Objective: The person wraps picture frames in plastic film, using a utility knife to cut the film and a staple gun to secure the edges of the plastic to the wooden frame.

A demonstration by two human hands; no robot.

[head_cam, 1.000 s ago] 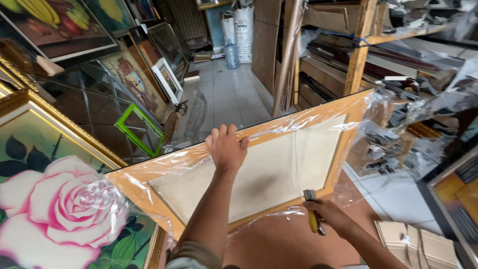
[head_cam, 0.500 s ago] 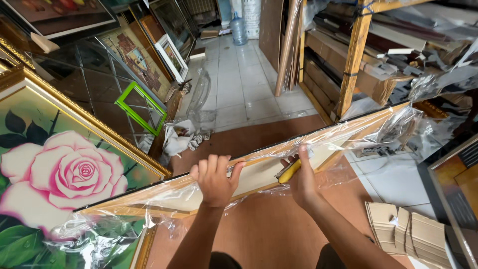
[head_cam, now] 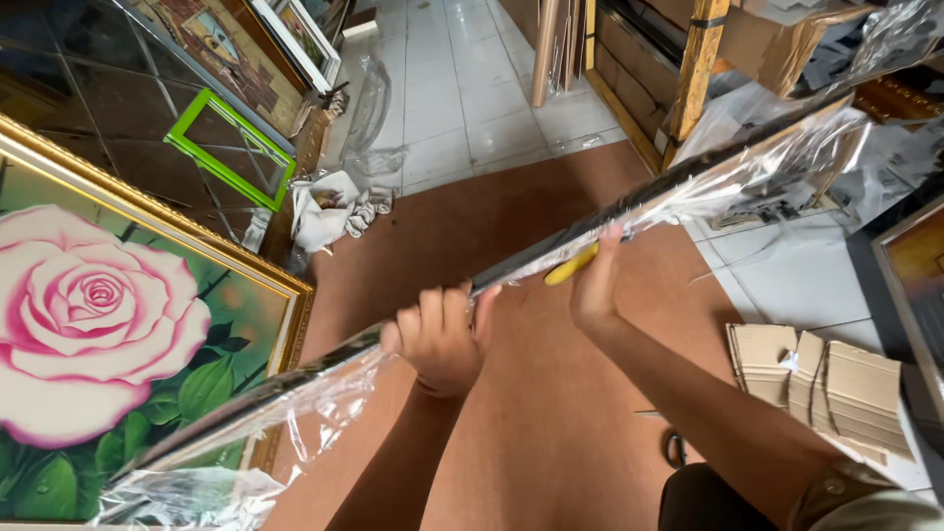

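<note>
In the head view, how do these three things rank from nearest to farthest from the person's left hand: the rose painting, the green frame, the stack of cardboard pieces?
From the left hand, which grips the plastic-wrapped frame:
1. Rose painting, just to its left, gold-framed.
2. Green frame, up and to the left, leaning by the dark glass.
3. Stack of cardboard pieces, far right, beyond the right hand.

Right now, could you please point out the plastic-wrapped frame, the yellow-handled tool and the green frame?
Plastic-wrapped frame (head_cam: 688, 187): head view, on its wrapped upper edge.
Yellow-handled tool (head_cam: 570, 265): head view, on the handle.
Green frame (head_cam: 224, 169): head view, on its lower bar.
</note>
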